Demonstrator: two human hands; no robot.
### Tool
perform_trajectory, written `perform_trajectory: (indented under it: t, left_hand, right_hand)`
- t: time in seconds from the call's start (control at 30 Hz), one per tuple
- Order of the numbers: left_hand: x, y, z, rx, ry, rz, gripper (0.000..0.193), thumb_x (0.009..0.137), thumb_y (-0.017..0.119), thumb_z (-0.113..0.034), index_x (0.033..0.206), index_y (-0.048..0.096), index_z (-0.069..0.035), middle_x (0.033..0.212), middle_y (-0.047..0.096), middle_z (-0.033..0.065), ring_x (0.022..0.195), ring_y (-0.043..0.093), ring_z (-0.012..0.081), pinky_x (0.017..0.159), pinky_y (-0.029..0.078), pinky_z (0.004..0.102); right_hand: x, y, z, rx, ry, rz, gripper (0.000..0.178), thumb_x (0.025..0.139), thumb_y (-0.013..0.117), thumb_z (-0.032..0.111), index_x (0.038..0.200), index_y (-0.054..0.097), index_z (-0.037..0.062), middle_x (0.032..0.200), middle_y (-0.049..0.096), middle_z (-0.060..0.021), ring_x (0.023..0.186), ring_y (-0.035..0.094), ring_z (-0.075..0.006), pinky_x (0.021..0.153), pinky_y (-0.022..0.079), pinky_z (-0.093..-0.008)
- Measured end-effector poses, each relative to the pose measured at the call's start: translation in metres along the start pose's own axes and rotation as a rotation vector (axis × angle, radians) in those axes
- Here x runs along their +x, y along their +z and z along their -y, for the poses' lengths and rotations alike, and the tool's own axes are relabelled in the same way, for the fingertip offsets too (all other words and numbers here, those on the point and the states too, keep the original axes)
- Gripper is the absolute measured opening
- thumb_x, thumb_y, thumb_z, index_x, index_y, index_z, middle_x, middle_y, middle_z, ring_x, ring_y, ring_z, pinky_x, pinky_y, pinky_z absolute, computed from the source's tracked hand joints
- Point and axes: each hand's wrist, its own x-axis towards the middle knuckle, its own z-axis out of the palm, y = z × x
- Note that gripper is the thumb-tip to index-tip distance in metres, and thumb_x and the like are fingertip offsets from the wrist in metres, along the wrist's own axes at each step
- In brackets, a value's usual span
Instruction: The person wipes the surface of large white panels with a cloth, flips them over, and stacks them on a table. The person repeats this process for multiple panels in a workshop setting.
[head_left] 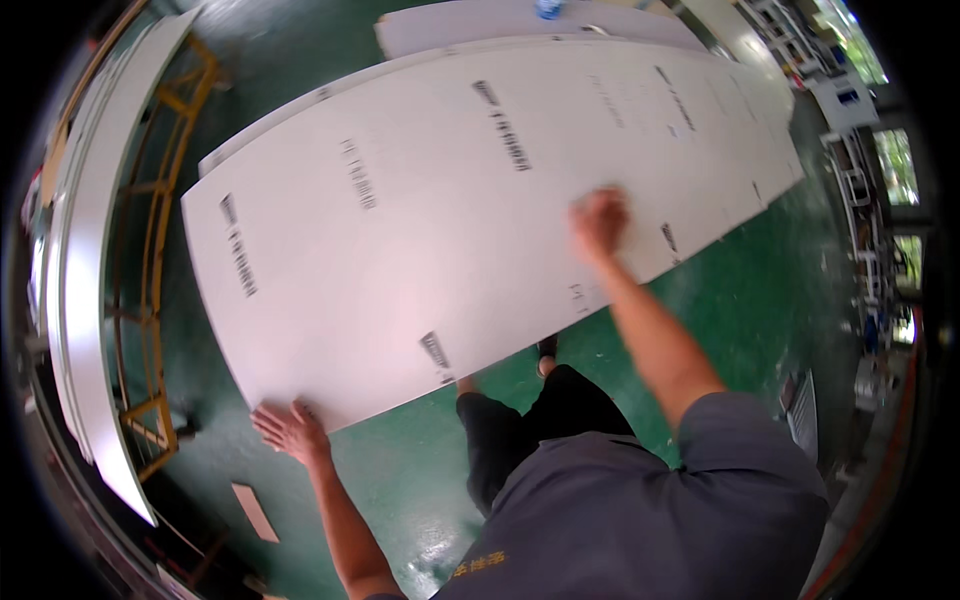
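A large white panel [380, 260] with rows of dark print spans the middle of the view, tilted so its right end lies farther off. At its near left corner rests my left hand [290, 430], fingers spread and stretched out, the thumb side over the panel's edge. Above the panel's right half is my right hand [602, 220], blurred by motion, its fingers curled in like a fist. Whether anything small is inside that fist is hidden, and I cannot tell if it touches the surface.
Beneath the panel's far side shows another pale sheet [430, 30], with a blue object [548, 8] on it. Long white panels [85, 260] lean at the left beside a yellow metal frame [150, 300]. A small tan board [255, 512] lies on the green floor [730, 310].
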Motion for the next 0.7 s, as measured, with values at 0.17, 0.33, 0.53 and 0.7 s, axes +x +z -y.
perform_trajectory:
  t: [0.17, 0.33, 0.53, 0.7]
  left_hand:
    - [0.039, -0.003, -0.176, -0.116, 0.349, 0.118, 0.079, 0.105, 0.037, -0.053, 0.16, 0.017, 0.001, 0.169, 0.012, 0.0193, 0.156, 0.008, 0.036, 0.125, 0.009, 0.0531]
    - [0.018, -0.049, -0.407, -0.097, 0.582, 0.141, 0.081, 0.104, 0.036, -0.055, 0.16, 0.017, 0.001, 0.168, 0.016, 0.0178, 0.157, 0.01, 0.0306, 0.127, 0.009, 0.048]
    - [-0.06, -0.081, -0.632, -0.132, 0.838, 0.13, 0.087, 0.102, 0.034, -0.06, 0.16, 0.013, 0.002, 0.169, 0.012, 0.0169, 0.157, 0.005, 0.027, 0.128, 0.003, 0.0423]
    - [-0.099, -0.082, -0.714, -0.188, 0.887, 0.083, 0.085, 0.103, 0.033, -0.059, 0.159, 0.017, 0.003, 0.168, 0.014, 0.018, 0.157, 0.008, 0.0284, 0.127, 0.005, 0.0433]
  right_hand:
    - [-0.237, 0.057, 0.133, 0.242, -1.027, 0.41, 0.092, 0.093, 0.063, 0.047, 0.16, 0.019, 0.0028, 0.166, 0.019, -0.0174, 0.155, 0.013, -0.0348, 0.127, 0.008, -0.0525]
    - [-0.165, 0.008, 0.031, 0.339, -0.719, 0.364, 0.094, 0.093, 0.065, 0.046, 0.161, 0.015, 0.004, 0.166, 0.02, -0.0188, 0.155, 0.014, -0.0367, 0.127, 0.008, -0.0533]
    - [0.099, -0.087, -0.3, -0.046, -0.292, -0.39, 0.078, 0.091, 0.063, 0.035, 0.151, 0.031, -0.0042, 0.153, 0.036, -0.0274, 0.144, 0.031, -0.044, 0.122, 0.017, -0.0567]
    - [0.147, -0.093, -0.395, -0.198, 0.119, -0.528, 0.077, 0.104, 0.039, 0.05, 0.155, 0.023, -0.0052, 0.161, 0.027, -0.0258, 0.15, 0.024, -0.0421, 0.122, 0.016, -0.0563]
